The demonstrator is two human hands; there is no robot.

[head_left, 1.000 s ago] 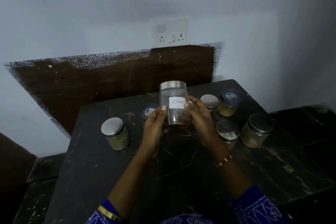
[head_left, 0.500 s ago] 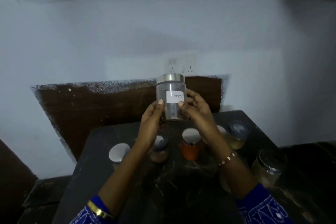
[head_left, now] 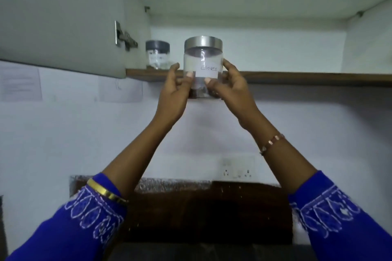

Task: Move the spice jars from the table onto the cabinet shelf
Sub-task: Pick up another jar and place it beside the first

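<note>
A clear jar (head_left: 203, 57) with a silver lid and a white label reading "Cloves" is held up in front of the cabinet shelf (head_left: 297, 77). Its bottom hangs below the shelf's wooden front edge. My left hand (head_left: 175, 91) grips its left side and my right hand (head_left: 228, 85) grips its right side, thumbs on the front. Dark cloves lie at the jar's bottom. A smaller clear jar (head_left: 157, 54) with a dark lid stands on the shelf at the far left. The table and the other jars are out of view.
The open cabinet door (head_left: 61, 17) hangs at the left with its hinge (head_left: 125, 37) beside the shelf. The shelf stretches bare to the right of the held jar. A wall socket (head_left: 237, 168) and a dark backboard (head_left: 207, 207) are below.
Both hands have lifted the cloves jar from above the table up to the level of the cabinet shelf. The view has tilted up, so the table and its jars have dropped out of sight.
</note>
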